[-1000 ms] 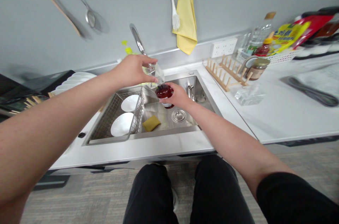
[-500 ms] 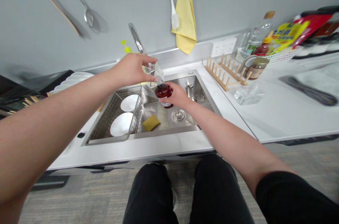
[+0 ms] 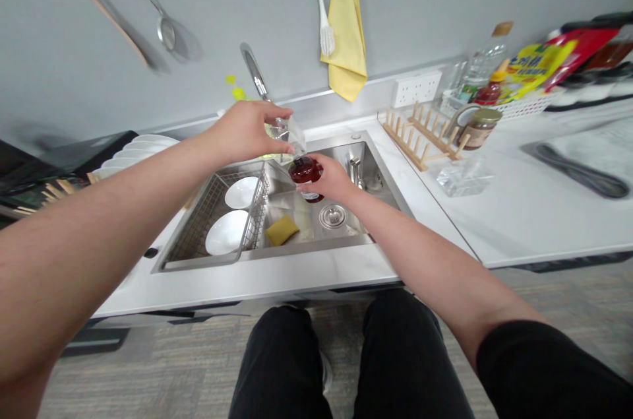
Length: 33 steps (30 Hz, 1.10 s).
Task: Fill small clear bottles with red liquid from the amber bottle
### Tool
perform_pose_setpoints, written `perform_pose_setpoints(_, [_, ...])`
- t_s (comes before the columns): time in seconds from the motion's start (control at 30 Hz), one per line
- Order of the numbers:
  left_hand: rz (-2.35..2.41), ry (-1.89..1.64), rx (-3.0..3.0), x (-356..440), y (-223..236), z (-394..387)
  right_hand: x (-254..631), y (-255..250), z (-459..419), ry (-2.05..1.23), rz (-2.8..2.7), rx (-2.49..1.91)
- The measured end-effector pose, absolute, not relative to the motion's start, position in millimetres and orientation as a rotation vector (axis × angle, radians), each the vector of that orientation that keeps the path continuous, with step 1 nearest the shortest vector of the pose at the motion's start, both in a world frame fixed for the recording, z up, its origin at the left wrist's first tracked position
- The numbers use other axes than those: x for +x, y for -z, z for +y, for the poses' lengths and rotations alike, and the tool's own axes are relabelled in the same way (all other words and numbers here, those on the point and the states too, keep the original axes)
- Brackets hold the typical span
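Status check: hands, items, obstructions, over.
Right hand holding rounded dark-red bottle. Left hand holding transparent container by bottle's black top, contact unclear. Rectangular yellow sponge in steel sink, apart from hands.

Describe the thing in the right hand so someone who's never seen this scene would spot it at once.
Find the steel sink set into the white countertop. Over it, beyond the round drain, the right hand holds a rounded container. Its dark red colour and pale label set it apart from the clear item in the left hand and the yellow sponge.
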State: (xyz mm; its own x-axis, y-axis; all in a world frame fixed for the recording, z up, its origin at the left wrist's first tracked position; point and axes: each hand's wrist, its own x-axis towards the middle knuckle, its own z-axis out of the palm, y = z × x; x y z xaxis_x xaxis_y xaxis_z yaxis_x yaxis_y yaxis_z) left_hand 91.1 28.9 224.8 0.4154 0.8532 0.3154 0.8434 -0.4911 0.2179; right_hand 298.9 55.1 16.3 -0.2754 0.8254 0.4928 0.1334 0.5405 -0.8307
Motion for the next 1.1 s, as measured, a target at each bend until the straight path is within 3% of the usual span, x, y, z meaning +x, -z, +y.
perform_pose_setpoints(0.23, [1.479,-1.007,2.354,73,-197,20,300,-19,54,-0.835,-1.761,-0.814])
perform_pose_setpoints(0.63, [1.351,-1.596,1.790,48,-99,1,301,-16,53,-0.821,-1.834,-0.804])
perform_pose_setpoints(1.1, [0.992,-1.840,1.021,53,-15,-75,309,-27,46,-0.920,-1.748,-0.798])
